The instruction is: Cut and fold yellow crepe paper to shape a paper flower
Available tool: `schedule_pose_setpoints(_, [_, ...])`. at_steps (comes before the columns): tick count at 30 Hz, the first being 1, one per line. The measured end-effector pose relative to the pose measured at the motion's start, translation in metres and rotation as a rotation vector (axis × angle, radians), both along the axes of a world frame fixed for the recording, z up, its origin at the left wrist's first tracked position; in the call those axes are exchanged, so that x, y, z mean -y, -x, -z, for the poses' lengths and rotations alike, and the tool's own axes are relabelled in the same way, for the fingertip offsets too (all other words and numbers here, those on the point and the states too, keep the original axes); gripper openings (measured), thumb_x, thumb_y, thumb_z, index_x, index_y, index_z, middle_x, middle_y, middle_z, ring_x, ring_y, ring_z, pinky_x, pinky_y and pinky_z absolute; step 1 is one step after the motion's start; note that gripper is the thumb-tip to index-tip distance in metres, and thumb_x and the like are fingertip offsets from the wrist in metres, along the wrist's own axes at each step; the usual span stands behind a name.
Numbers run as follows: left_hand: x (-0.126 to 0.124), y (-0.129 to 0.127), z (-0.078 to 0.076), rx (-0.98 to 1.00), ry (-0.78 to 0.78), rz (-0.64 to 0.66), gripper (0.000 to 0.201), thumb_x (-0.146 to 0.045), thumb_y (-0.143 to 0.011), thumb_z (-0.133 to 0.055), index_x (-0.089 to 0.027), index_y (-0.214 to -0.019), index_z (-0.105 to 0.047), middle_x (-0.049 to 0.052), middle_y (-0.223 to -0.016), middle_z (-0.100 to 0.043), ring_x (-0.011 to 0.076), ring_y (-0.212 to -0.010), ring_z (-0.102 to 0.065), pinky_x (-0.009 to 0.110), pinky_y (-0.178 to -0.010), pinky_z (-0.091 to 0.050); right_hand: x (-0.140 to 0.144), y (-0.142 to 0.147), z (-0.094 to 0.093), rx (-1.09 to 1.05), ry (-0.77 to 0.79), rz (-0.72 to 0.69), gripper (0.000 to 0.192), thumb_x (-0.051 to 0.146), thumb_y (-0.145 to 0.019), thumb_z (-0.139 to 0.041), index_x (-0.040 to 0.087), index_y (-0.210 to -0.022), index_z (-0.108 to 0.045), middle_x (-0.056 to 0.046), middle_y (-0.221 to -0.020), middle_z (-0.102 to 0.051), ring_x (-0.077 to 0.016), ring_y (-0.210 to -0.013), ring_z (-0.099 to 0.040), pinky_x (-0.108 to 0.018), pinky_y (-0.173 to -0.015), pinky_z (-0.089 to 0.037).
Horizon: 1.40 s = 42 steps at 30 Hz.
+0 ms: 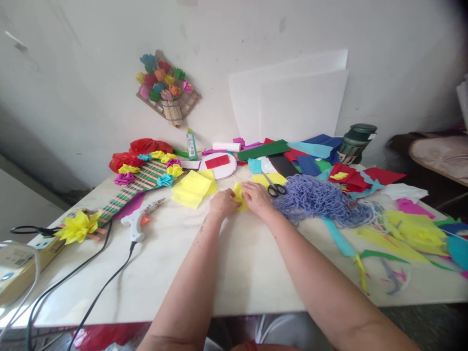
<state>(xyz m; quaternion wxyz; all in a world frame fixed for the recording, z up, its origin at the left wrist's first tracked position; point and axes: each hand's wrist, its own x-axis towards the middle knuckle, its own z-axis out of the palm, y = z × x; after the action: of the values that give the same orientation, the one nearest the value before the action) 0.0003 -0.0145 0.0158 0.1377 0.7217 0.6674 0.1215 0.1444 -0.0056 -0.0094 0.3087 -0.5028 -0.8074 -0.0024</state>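
My left hand (223,203) has its fingers curled closed on the left edge of a small piece of yellow crepe paper (239,196). Opposite it, my right hand (258,198) pinches the right side of the same piece, low over the table. A thin stick (238,179) shows just beyond my fingers. Left of my hands lie several yellow crepe paper sheets (193,189). Black-handled scissors (275,188) rest to the right, partly on another yellow sheet (260,180). My fingers hide part of the held paper.
A white glue gun (136,223) with a black cord lies at left, near a flower-trimmed striped craft (136,187) and a power strip (32,265). Purple yarn (321,201) and paper scraps (413,231) cover the right. A glue bottle (191,145) and dark jar (356,144) stand behind.
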Motion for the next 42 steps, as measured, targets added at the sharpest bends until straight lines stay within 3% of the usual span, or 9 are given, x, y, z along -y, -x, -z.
schedule_pose_setpoints(3, [-0.001,0.0,0.001,-0.007,0.0,-0.001,0.042,-0.045,-0.064,-0.056,-0.022,-0.099,-0.056,0.007,-0.097,-0.062,0.0202,-0.087,-0.058,0.026,-0.068,-0.043,0.01,0.006,-0.005,0.198,0.095,0.022,0.029,0.025,-0.083,-0.039,0.02,-0.098,-0.064,-0.006,-0.114,-0.058,-0.0209,-0.115,-0.042,-0.039,-0.097,-0.026])
schedule_pose_setpoints(6, [-0.001,0.0,0.002,-0.01,-0.007,-0.003,0.041,-0.045,-0.065,-0.055,-0.023,-0.099,-0.056,0.006,-0.097,-0.063,0.0203,-0.087,-0.058,0.027,-0.069,-0.043,0.013,0.007,-0.006,0.266,0.163,0.097,0.029,0.028,-0.083,-0.041,0.022,-0.099,-0.063,-0.006,-0.116,-0.056,-0.0219,-0.113,-0.044,-0.04,-0.096,-0.023])
schedule_pose_setpoints(13, [0.004,-0.001,0.001,-0.07,-0.079,0.006,0.042,-0.048,-0.066,-0.052,-0.024,-0.1,-0.055,0.006,-0.097,-0.063,0.0218,-0.09,-0.057,0.031,-0.074,-0.043,0.014,0.007,-0.006,0.286,0.168,0.125,0.028,0.028,-0.081,-0.042,0.022,-0.1,-0.062,-0.006,-0.117,-0.056,-0.0218,-0.112,-0.044,-0.04,-0.094,-0.024])
schedule_pose_setpoints(19, [0.006,-0.001,-0.003,-0.106,-0.09,-0.164,0.032,-0.04,-0.07,-0.048,-0.021,-0.093,-0.058,0.009,-0.091,-0.064,0.0241,-0.089,-0.058,0.033,-0.074,-0.043,0.016,0.011,-0.007,0.304,0.153,0.131,0.028,0.026,-0.082,-0.039,0.019,-0.094,-0.064,-0.008,-0.112,-0.059,-0.0228,-0.107,-0.046,-0.041,-0.094,-0.022])
schedule_pose_setpoints(27, [0.006,-0.007,-0.002,-0.125,-0.038,-0.161,0.03,-0.041,-0.066,-0.05,-0.019,-0.082,-0.063,0.011,-0.087,-0.065,0.0261,-0.087,-0.058,0.033,-0.071,-0.043,0.016,0.012,-0.006,0.3,0.164,0.141,0.028,0.025,-0.081,-0.039,0.018,-0.094,-0.063,-0.01,-0.111,-0.058,-0.0248,-0.108,-0.045,-0.039,-0.094,-0.021])
schedule_pose_setpoints(31, [0.006,-0.01,0.0,-0.064,-0.036,-0.201,0.031,-0.043,-0.065,-0.052,-0.019,-0.083,-0.061,0.01,-0.087,-0.064,0.0252,-0.087,-0.058,0.033,-0.072,-0.042,0.016,0.013,-0.009,0.294,0.183,0.151,0.027,0.025,-0.08,-0.041,0.019,-0.094,-0.063,-0.01,-0.109,-0.059,-0.0243,-0.106,-0.047,-0.038,-0.093,-0.024])
schedule_pose_setpoints(42, [0.011,-0.025,0.0,0.01,-0.093,-0.153,0.025,-0.033,-0.069,-0.051,-0.022,-0.091,-0.054,0.007,-0.087,-0.064,0.022,-0.086,-0.058,0.03,-0.071,-0.042,0.019,0.008,-0.016,0.271,0.206,0.168,0.027,0.026,-0.08,-0.04,0.019,-0.094,-0.062,-0.01,-0.097,-0.063,-0.0208,-0.099,-0.051,-0.031,-0.081,-0.031])
